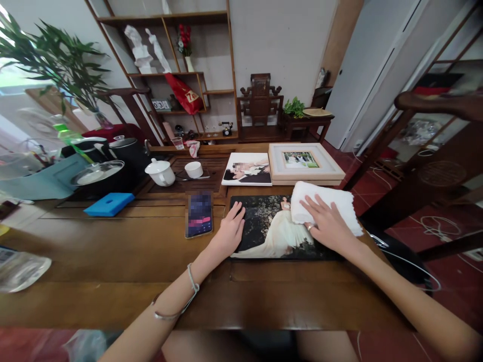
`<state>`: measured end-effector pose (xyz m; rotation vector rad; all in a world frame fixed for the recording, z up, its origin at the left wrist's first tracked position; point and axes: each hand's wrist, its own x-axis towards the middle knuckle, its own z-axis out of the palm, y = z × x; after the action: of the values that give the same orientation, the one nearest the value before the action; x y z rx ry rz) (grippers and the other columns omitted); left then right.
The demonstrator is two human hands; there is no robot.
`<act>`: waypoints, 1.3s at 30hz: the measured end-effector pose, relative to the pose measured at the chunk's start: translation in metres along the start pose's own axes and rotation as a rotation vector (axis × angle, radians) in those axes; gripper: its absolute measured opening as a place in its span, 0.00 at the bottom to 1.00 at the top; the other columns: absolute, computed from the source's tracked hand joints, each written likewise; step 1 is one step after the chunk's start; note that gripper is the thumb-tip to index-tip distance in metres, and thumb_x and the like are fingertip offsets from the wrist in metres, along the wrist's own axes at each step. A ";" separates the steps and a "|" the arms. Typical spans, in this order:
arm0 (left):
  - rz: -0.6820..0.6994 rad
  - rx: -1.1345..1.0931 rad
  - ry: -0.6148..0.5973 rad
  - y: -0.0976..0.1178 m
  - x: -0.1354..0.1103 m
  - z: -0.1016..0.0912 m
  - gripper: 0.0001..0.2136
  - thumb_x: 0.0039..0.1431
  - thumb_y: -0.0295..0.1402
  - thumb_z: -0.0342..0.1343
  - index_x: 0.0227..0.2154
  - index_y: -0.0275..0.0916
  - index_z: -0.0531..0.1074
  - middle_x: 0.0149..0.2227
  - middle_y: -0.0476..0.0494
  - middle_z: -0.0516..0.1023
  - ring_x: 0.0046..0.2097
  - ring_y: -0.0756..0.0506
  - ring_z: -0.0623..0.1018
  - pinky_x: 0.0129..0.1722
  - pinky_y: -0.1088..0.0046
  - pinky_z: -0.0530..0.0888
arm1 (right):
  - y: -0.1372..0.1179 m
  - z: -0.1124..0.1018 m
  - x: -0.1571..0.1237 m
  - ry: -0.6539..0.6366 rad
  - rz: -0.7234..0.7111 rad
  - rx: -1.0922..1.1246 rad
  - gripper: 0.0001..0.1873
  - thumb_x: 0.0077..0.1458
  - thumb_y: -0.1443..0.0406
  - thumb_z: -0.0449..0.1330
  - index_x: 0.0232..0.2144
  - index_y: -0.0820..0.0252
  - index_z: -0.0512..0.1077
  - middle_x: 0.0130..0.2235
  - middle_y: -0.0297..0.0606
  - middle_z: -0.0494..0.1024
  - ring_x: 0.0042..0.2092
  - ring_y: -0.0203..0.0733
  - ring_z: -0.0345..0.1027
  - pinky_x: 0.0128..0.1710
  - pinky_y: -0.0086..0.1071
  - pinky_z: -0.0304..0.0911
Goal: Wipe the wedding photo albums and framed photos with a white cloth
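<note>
A dark photo panel (256,226) showing a figure in a long white gown lies flat on the wooden table in front of me. My left hand (230,234) rests on its left edge, fingers stretched out, holding nothing. On the panel's right part my right hand (326,221) lies spread over a folded white towel (343,201), pressing it down. The towel covers the panel's upper right corner and reaches past its right side. Just left of my left hand is a phone (199,216) with its screen lit.
Behind the panel lie a smaller photo print (247,171) and a framed picture (330,168). Farther left stand a lidded white teacup (160,172), a white bowl (193,169), a blue block (109,204) and a black pot (98,178). A clear bottle (24,270) lies at far left.
</note>
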<state>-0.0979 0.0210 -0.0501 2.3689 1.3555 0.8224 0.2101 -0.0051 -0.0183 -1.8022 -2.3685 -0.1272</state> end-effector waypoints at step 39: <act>0.005 0.020 -0.029 0.003 0.001 -0.008 0.21 0.68 0.32 0.40 0.58 0.30 0.65 0.66 0.30 0.59 0.68 0.37 0.57 0.66 0.53 0.58 | -0.053 -0.020 0.003 -0.174 -0.259 0.082 0.38 0.53 0.70 0.52 0.66 0.64 0.53 0.69 0.44 0.49 0.69 0.61 0.34 0.64 0.63 0.37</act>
<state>-0.1007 0.0200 -0.0417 2.3906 1.3528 0.7764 0.1601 -0.0201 0.0035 -1.5204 -2.6764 0.0993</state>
